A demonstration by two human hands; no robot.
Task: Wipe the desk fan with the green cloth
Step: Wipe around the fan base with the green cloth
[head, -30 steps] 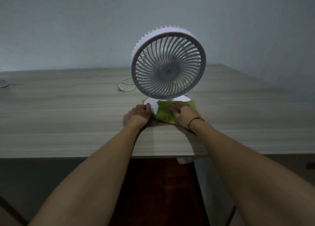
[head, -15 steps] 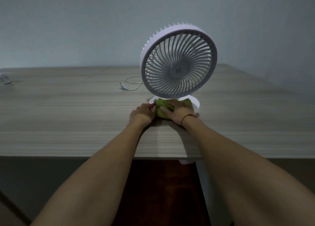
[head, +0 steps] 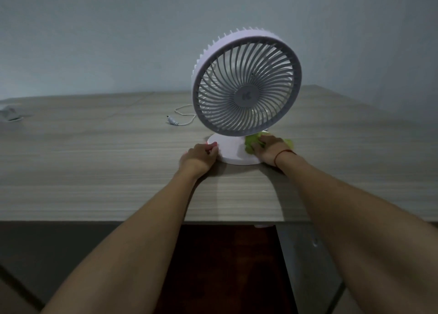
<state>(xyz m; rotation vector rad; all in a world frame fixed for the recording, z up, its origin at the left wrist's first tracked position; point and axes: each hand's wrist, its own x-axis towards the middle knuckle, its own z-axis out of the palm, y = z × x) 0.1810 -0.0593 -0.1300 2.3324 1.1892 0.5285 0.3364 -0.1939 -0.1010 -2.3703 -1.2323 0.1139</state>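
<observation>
A white desk fan point(head: 247, 86) with a grey round grille stands upright on the wooden desk point(head: 94, 162), on a round white base point(head: 231, 151). My left hand point(head: 198, 157) grips the left edge of that base. My right hand point(head: 269, 149) presses a crumpled green cloth point(head: 252, 142) onto the right side of the base, just under the grille. Part of the cloth is hidden beneath my fingers.
The fan's white cable with its plug point(head: 174, 122) lies on the desk behind and left of the fan. A pale object point(head: 10, 113) sits at the far left edge. The desk's front edge point(head: 142, 220) runs below my forearms, a wall right behind.
My right hand has slid the cloth from the left and middle of the base to its right side, uncovering the base's front. My left hand still holds the left edge. The view shifted left.
</observation>
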